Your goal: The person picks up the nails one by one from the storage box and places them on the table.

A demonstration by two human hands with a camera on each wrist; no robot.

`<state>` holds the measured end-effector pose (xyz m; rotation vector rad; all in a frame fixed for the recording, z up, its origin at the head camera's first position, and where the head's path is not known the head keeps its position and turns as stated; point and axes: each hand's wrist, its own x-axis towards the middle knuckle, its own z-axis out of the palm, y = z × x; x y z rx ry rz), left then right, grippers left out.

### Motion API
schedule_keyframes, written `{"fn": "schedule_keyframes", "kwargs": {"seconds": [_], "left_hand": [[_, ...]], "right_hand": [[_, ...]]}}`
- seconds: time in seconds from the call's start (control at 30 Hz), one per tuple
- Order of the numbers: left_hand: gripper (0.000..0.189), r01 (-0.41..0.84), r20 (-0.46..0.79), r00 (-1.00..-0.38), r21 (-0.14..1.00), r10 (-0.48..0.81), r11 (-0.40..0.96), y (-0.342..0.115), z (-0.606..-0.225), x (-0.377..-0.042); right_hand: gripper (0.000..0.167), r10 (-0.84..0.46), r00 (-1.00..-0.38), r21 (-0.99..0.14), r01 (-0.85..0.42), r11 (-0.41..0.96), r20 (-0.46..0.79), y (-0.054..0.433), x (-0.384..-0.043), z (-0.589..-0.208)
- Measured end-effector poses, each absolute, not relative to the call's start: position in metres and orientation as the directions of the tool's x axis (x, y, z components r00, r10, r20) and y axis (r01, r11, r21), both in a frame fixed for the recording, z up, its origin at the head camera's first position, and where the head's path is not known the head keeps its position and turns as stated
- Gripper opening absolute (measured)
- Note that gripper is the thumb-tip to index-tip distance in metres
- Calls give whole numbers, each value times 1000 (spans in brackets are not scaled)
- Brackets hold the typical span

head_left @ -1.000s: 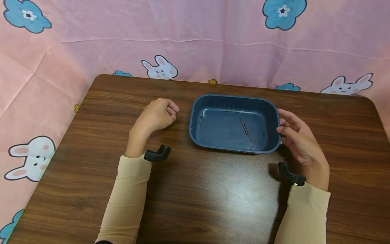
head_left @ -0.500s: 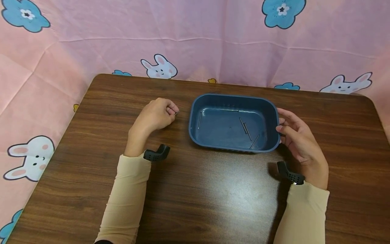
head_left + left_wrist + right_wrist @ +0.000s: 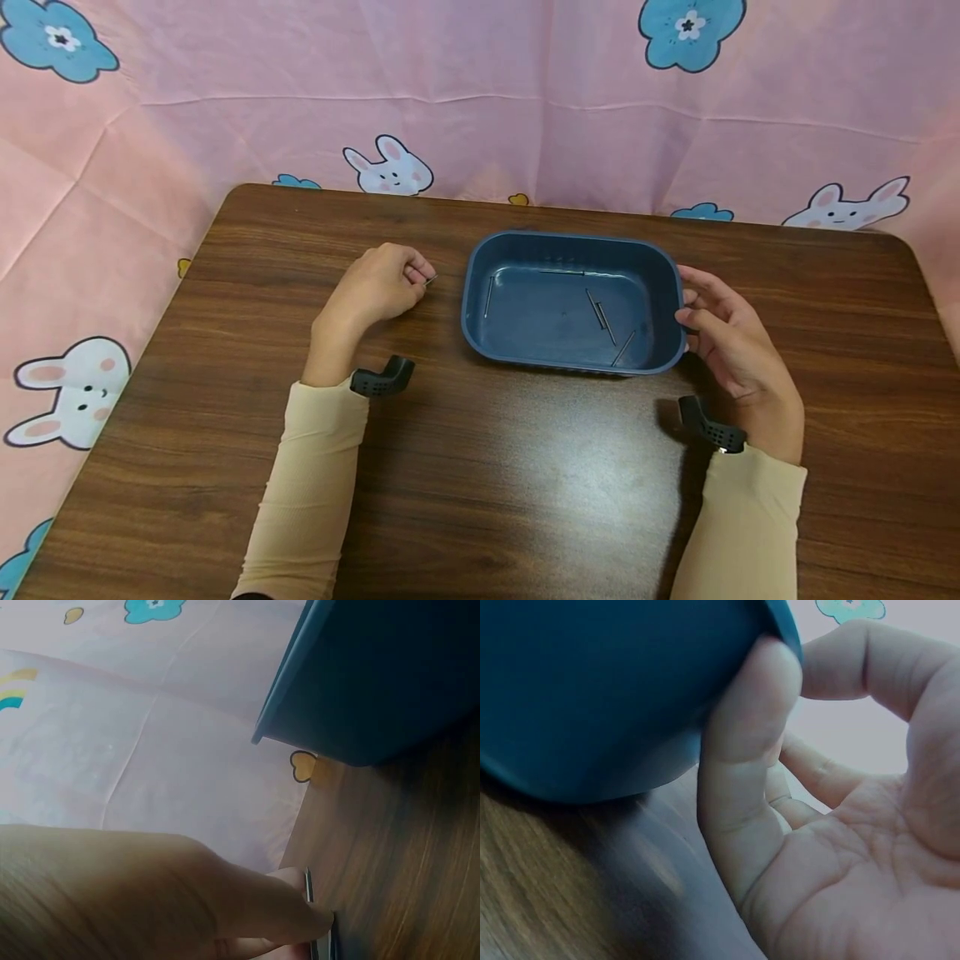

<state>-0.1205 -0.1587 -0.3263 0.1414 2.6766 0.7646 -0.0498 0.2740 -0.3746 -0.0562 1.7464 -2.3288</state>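
Note:
My left hand (image 3: pixel 375 285) is low over the table, left of the blue plastic bin (image 3: pixel 573 368). Its thumb and fingers pinch a thin metal nail (image 3: pixel 431 280); in the left wrist view the pointed end of that nail (image 3: pixel 308 883) sticks out past the fingertips. A second dark sliver lies beside the thumb there, and I cannot tell if it is another nail. At the bin's right end, my right hand (image 3: pixel 738 346) holds the rim, thumb against the edge and forefinger behind it. Several nails (image 3: pixel 609 323) lie scattered on the bin's floor.
The brown wooden table (image 3: pixel 480 483) reaches back to a pink printed cloth (image 3: pixel 495 75) hanging behind and at the left. Black wrist cameras (image 3: pixel 384 377) sit at both cuffs, the left one just in front of the bin's left side.
The whole head view shifts very slightly. My left fingertips shift a little on the nail, which shows more now than half a second ago. The bin and my right hand stay put.

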Motion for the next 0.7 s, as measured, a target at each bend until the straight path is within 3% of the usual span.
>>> {"fn": "schedule_keyframes", "kwargs": {"seconds": [0.7], "left_hand": [[20,-4,-321,-927,522,193,853,-159,-333,-123]], "right_hand": [[48,-198,-975,-954,150,-261,-99,273,-50,-374]]}}
